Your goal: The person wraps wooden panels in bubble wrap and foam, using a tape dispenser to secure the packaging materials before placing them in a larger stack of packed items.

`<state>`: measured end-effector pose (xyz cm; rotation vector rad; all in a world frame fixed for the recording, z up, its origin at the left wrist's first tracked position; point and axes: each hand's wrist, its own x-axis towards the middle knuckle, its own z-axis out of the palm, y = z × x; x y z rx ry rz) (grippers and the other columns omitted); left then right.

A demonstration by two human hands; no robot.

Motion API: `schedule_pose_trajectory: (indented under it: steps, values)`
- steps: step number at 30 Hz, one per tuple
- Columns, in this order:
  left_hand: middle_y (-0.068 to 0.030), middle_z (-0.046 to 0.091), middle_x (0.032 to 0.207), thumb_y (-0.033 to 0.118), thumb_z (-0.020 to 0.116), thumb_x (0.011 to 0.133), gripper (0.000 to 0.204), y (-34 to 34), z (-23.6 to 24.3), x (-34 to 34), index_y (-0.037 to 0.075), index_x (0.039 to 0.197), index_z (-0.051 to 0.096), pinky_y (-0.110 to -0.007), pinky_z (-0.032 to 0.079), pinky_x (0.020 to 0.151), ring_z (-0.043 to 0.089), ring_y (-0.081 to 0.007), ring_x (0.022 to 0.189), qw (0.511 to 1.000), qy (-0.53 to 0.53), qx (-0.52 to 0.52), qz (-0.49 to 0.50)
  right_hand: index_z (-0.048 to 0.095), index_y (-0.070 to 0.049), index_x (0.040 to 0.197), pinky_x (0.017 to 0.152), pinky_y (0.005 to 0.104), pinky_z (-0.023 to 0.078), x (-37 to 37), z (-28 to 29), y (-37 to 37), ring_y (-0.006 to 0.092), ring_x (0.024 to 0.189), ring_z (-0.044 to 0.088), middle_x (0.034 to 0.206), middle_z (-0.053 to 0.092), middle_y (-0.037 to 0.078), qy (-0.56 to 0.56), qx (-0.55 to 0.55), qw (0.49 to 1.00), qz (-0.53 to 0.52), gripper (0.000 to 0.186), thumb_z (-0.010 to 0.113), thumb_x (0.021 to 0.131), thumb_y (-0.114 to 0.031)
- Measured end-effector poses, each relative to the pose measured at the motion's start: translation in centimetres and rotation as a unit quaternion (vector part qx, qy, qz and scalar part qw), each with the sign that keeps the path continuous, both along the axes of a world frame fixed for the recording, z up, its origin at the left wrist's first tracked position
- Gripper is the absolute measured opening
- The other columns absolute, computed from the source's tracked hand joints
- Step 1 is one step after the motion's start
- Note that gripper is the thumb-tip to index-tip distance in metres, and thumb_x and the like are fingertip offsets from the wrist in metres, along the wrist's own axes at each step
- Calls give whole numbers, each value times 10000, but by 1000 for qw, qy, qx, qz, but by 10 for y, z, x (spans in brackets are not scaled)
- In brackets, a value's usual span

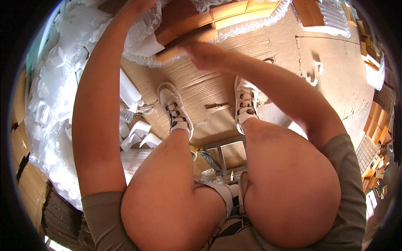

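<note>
Bare knees [234, 188] sit closest to you, with the grey-green shirt sleeves [347, 188] at either side; below them your white laced sneakers [176, 111] stand on flattened brown corrugated cardboard [209, 90].

Your right hand [205, 54] is blurred in motion over the wooden panel wrapped in clear bubble wrap [234, 16]. Finger spread cannot be determined, nor whether it grips anything. Your left hand [136, 6] reaches up at the wrap's left edge and is cut off by the frame; its fingers also cannot be read.

Risk, as a judgement: the loose wrap may slide off the panel (only one corner shows a white foam corner block [146, 46]), and the panel could tip toward your feet.

Obstructions: white foam offcuts [136, 136] lie just beside your left foot. A heap of clear plastic sheeting [54, 104] crowds the left side. Stacked brown cardboard boxes [377, 121] line the far right.
</note>
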<state>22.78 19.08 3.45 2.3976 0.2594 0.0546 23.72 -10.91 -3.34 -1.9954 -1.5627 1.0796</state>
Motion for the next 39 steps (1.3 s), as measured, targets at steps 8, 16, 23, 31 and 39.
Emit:
schedule_pose_trajectory:
  steps: [8, 16, 23, 31, 39]
  values:
    - [-173, 719, 1020, 373, 470, 1066, 425, -6, 1, 3, 20, 1197, 666, -421, 526, 852, 667, -256, 927, 1000, 1, 25, 0, 537, -19, 1409, 1005, 496, 526, -10, 17, -20, 409, 1161, 654, 1304, 643, 264, 43, -43, 990, 124, 493, 534, 917, -58]
    - [-199, 726, 966, 371, 476, 1057, 414, -7, -4, 3, 23, 1145, 682, -437, 535, 806, 680, -279, 878, 1000, 12, 29, 2, 527, -72, 1410, 852, 513, 572, -39, 9, -60, 419, 965, 708, 1082, 708, 239, -20, -41, 983, 175, 527, 566, 884, -84]
    - [-237, 726, 1068, 342, 479, 1045, 410, -4, -14, 3, 19, 1205, 674, -436, 529, 900, 699, -328, 987, 997, 27, 76, 14, 87, -185, 1674, 692, 386, 581, 3, 69, 12, 289, 888, 741, 1011, 729, 175, -260, -1, 958, 117, 871, 579, 957, -136]
    - [-233, 715, 1184, 378, 428, 1060, 472, -7, -11, 0, 51, 1330, 636, -423, 511, 988, 683, -354, 1098, 999, 26, 24, 5, 506, -36, 1433, 772, 427, 602, 2, 2, -41, 304, 923, 739, 958, 747, 150, -206, -57, 963, 162, 536, 597, 919, -158]
    - [-211, 732, 1123, 367, 443, 1063, 425, 1, -23, -2, 74, 1257, 683, -434, 531, 914, 698, -320, 1028, 996, 30, 87, -17, 202, 115, 1564, 782, 492, 592, 104, -16, -52, 396, 957, 730, 1049, 728, 277, -151, -166, 965, -134, 816, 581, 893, -155]
